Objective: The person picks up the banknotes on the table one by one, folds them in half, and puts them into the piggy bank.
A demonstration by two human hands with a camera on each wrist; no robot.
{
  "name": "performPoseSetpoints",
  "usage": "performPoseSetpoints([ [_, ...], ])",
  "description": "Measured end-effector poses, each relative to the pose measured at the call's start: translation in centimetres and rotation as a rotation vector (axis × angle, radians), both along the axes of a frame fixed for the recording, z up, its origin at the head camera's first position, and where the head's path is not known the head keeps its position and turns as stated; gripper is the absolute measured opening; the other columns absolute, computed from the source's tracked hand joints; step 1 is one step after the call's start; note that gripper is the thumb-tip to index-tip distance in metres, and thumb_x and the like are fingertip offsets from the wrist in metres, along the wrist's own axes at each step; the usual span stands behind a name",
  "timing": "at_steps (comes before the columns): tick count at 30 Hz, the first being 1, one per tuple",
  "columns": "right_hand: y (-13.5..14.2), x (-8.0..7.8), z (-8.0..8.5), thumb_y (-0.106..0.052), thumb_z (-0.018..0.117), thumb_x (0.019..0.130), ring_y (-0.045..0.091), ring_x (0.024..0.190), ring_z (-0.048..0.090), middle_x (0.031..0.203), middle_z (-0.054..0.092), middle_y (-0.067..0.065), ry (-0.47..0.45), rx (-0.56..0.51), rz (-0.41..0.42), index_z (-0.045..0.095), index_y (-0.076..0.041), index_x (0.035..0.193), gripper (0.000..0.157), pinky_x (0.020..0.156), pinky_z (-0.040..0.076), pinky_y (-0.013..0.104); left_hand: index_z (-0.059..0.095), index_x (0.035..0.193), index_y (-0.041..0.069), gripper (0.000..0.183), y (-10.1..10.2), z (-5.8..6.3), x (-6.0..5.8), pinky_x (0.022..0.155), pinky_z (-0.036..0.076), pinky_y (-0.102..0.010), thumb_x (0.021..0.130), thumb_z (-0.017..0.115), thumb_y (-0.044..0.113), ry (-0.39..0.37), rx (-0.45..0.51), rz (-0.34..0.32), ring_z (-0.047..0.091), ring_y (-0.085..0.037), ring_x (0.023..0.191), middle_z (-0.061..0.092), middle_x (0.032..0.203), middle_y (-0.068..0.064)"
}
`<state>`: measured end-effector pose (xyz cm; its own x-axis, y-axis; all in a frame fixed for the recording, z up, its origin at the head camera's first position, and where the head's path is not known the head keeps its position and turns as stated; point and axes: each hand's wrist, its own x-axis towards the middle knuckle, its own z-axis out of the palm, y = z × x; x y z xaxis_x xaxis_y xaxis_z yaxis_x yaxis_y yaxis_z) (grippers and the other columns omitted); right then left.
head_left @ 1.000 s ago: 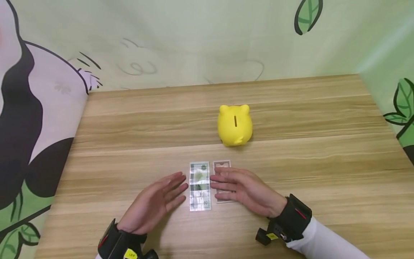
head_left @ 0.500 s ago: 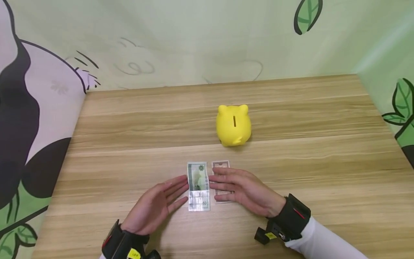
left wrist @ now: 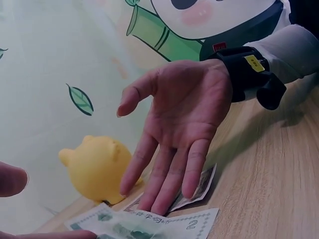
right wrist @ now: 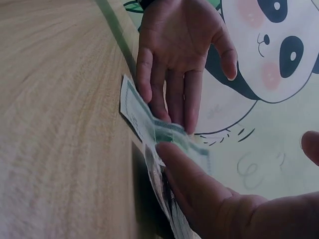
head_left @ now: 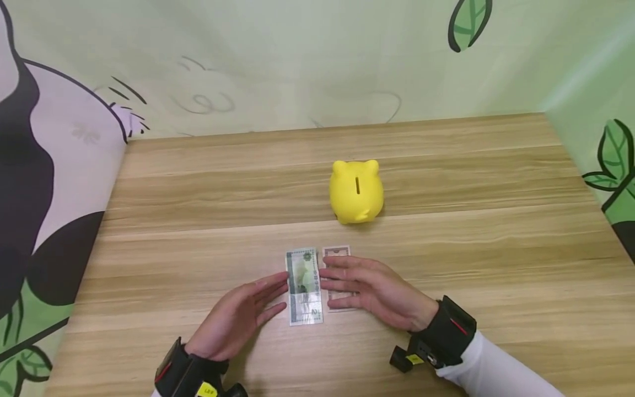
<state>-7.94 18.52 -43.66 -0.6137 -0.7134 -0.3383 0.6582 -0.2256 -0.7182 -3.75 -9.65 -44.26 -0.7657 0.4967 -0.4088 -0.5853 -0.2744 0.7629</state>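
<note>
A green banknote (head_left: 303, 286) with a "2" near its lower corner lies lengthwise on the table between both hands, slightly creased. Fingertips of my left hand (head_left: 237, 311) are at its left edge, the fingers straight. My right hand (head_left: 374, 289) extends over a brownish banknote (head_left: 336, 251), covering much of it, with its straight fingertips at the green note's right edge. In the left wrist view the right palm faces that camera, fingers pointing down to the notes. Behind the notes stands a yellow piggy bank (head_left: 356, 193), its dark slot facing up.
The wood-grain table (head_left: 198, 193) runs back to a pale green wall (head_left: 297, 60) with cartoon drawings. A panda figure (head_left: 69, 149) covers the left side wall and painted leaves (head_left: 615, 149) the right. Black wrist cameras (head_left: 439, 339) are strapped to both wrists.
My left fingertips have come in to the green banknote's left edge, and the note's surface bends and reflects light differently. The right hand stays nearly still. The whole view shifts slightly left.
</note>
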Motion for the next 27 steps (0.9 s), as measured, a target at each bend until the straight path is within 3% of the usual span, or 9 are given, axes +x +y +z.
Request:
performPoseSetpoints([
  [5, 0.0, -0.1, 0.0, -0.012, 0.044, 0.100, 0.043, 0.129, 0.035, 0.148, 0.030, 0.030, 0.018, -0.011, -0.002, 0.020, 0.008, 0.148, 0.058, 0.103, 0.040, 0.056, 0.030, 0.145, -0.008, 0.052, -0.3, 0.3, -0.2, 0.111, 0.032, -0.047, 0.107, 0.028, 0.027, 0.045, 0.031, -0.033, 0.027, -0.034, 0.135, 0.027, 0.154, -0.020],
  [11, 0.5, -0.4, 0.2, -0.010, 0.051, 0.096, 0.042, 0.115, 0.049, 0.133, 0.049, 0.025, 0.082, 0.067, -0.050, 0.029, 0.008, 0.144, 0.056, 0.091, 0.053, 0.043, 0.049, 0.133, -0.009, 0.046, 0.4, 1.6, -1.2, 0.109, 0.034, -0.052, 0.106, 0.030, 0.023, 0.109, 0.034, -0.042, 0.035, -0.036, 0.131, 0.042, 0.147, -0.015],
  [18, 1.4, -1.4, 0.7, -0.008, 0.059, 0.093, 0.030, 0.095, 0.061, 0.110, 0.065, 0.012, 0.213, 0.196, -0.076, 0.047, 0.010, 0.131, 0.044, 0.080, 0.056, 0.034, 0.052, 0.131, -0.009, 0.043, 3.3, 3.4, -2.9, 0.106, 0.033, -0.061, 0.105, 0.035, 0.022, 0.221, 0.012, -0.058, 0.039, -0.035, 0.128, 0.044, 0.146, -0.013],
  [24, 2.7, -2.8, 2.2, -0.006, 0.063, 0.091, 0.028, 0.095, 0.061, 0.112, 0.067, 0.013, 0.373, 0.359, -0.161, 0.053, 0.007, 0.127, 0.039, 0.076, 0.057, 0.031, 0.057, 0.130, 0.000, 0.038, 6.3, 4.7, -4.8, 0.101, 0.042, -0.056, 0.102, 0.047, 0.023, 0.282, -0.095, -0.051, 0.049, -0.028, 0.120, 0.049, 0.142, -0.007],
  [27, 3.2, -3.8, 3.3, -0.005, 0.062, 0.092, 0.029, 0.098, 0.061, 0.114, 0.065, 0.014, 0.421, 0.405, -0.214, 0.053, 0.007, 0.128, 0.039, 0.076, 0.057, 0.030, 0.053, 0.130, 0.000, 0.036, 7.5, 4.8, -5.8, 0.096, 0.048, -0.053, 0.098, 0.053, 0.017, 0.320, -0.115, 0.007, 0.053, -0.028, 0.115, 0.051, 0.136, -0.011],
])
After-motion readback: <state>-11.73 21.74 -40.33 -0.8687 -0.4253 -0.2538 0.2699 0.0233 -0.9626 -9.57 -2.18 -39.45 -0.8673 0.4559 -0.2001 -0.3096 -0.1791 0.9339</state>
